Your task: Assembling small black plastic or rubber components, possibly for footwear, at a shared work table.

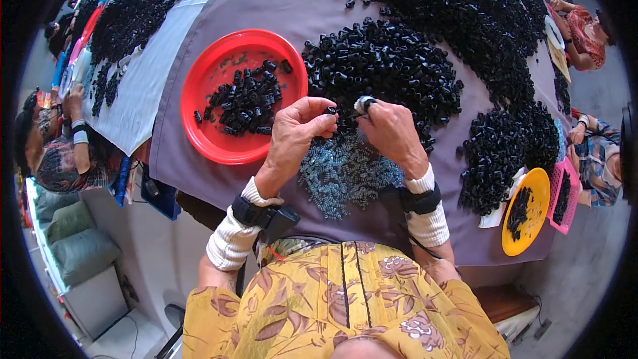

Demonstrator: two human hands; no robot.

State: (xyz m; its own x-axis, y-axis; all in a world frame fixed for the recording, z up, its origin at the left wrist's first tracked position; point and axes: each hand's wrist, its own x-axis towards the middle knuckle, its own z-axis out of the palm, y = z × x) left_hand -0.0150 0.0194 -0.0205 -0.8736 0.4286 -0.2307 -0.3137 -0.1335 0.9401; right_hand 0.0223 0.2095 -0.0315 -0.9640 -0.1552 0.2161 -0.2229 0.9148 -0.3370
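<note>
My left hand (299,134) pinches a small black plastic sleeve (330,111) between thumb and fingertips. My right hand (391,131) holds another small piece (363,102), black with a pale end, close beside it. Both hands hover over a patch of small metal springs (342,174) on the purple cloth (279,0). A large heap of black plastic sleeves (389,70) lies just beyond my fingers. A round red tray (209,139) with several black pieces sits to the left of my left hand.
More black sleeves spread in long heaps (458,0) across the far table and at the right (498,153). A yellow plate (538,189) and a pink basket (570,199) stand at the right. Other people sit at the left (63,149) and right (585,36). Grey cushions (76,242) lie lower left.
</note>
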